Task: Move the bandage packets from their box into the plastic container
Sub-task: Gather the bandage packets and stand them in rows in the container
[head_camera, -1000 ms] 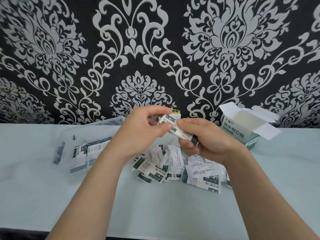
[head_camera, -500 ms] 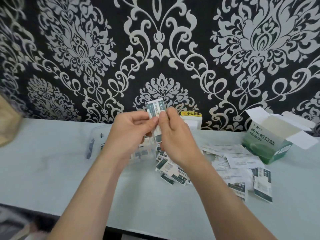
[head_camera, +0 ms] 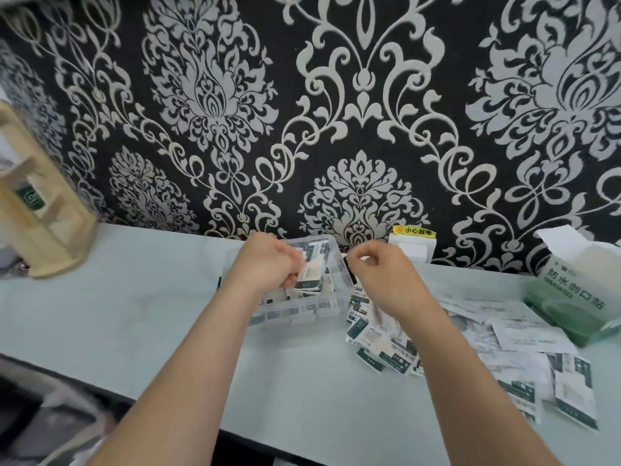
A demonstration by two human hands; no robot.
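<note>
A clear plastic container (head_camera: 295, 314) sits on the pale table with several white-and-green bandage packets inside. My left hand (head_camera: 268, 264) reaches into it from above, fingers closed on a small stack of bandage packets (head_camera: 311, 275). My right hand (head_camera: 383, 274) hovers just right of the container with loosely curled fingers and nothing visible in it. Several loose packets (head_camera: 379, 344) lie scattered on the table below and right of my right hand. The open green-and-white bandage box (head_camera: 578, 297) stands at the far right.
A wooden stand (head_camera: 37, 216) stands at the far left of the table. A white wall socket with a yellow warning label (head_camera: 415, 243) sits behind the container. More packets (head_camera: 571, 395) lie near the right front. The table's front edge (head_camera: 100, 391) runs diagonally at lower left.
Both hands held the packets together in the air; now my left hand has carried them down into the container and my right hand has let go. The view has swung left.
</note>
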